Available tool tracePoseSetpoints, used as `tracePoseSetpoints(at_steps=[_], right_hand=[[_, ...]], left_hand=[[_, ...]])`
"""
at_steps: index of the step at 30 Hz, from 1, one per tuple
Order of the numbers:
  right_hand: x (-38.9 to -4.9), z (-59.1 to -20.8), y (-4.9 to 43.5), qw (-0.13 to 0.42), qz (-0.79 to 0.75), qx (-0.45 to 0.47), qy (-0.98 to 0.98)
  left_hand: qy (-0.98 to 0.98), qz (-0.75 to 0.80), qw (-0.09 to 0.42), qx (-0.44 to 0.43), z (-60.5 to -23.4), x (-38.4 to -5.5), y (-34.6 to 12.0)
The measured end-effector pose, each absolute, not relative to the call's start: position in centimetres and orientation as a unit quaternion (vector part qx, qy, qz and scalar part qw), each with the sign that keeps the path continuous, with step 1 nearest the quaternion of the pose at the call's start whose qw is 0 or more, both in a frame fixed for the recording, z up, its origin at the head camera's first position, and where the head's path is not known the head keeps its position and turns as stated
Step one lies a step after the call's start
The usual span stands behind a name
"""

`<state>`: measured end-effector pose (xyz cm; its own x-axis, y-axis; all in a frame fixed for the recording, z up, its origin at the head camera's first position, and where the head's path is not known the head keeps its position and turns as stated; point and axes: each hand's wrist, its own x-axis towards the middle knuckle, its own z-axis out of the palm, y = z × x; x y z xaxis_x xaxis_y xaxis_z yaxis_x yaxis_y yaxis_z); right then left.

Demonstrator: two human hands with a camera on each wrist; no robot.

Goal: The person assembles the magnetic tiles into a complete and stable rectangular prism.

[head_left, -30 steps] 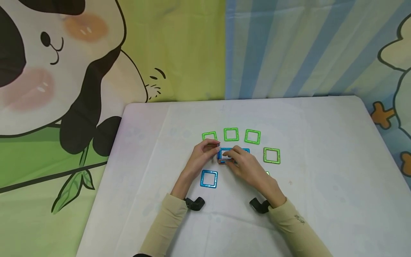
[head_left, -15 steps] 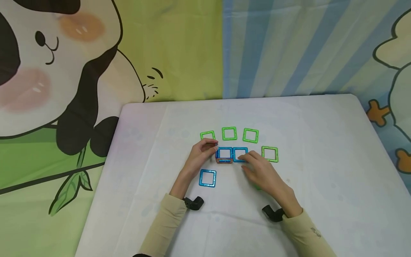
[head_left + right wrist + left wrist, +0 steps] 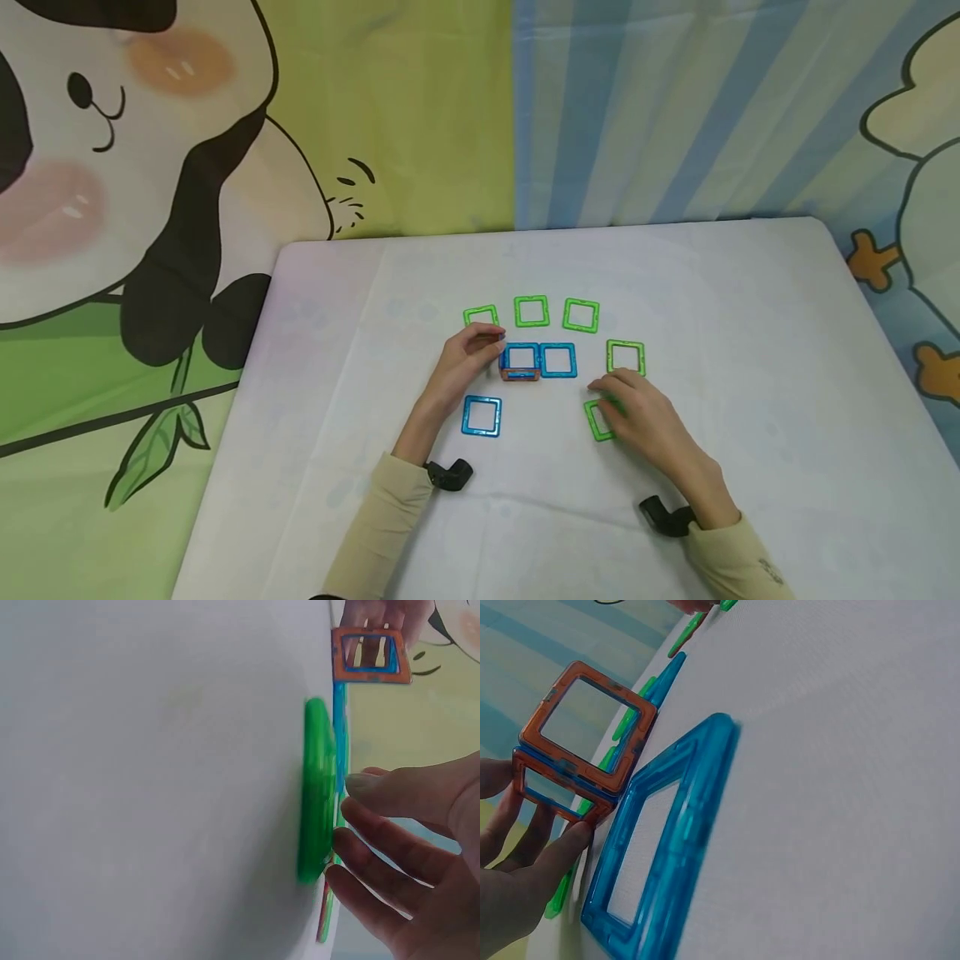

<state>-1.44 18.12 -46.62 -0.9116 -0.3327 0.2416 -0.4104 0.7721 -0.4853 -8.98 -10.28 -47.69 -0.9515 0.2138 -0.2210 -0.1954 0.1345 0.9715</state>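
Left grip [image 3: 463,360] pinches an orange frame [image 3: 562,778]; a green frame [image 3: 316,795] lies under the relaxed right grip [image 3: 645,418].

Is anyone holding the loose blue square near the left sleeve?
No, the loose blue square lies apart from the left hand and right hand.

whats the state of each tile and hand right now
Left hand: pinches the side orange tile
Right hand: fingers loosely bent at the nearest green tile, contact unclear
Side orange tile: upright
Front orange tile: upright, meeting the side one
Right blue tile: flat, touching the orange group
Loose blue tile: flat, apart
Five green tiles: flat, apart
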Motion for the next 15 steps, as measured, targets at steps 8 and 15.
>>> tracePoseSetpoints(at_steps=[8,15], right_hand=[[-1.26,-46.9,18.82,0.064,0.258,0.193,-0.944],[-1.42,-46.96,18.82,0.054,0.246,0.195,-0.948]], left_hand=[[0.737,0.658,0.156,0.003,-47.61,-8.93,-10.34],[0.732,0.662,0.161,0.002,-47.6,-8.98,-10.32]])
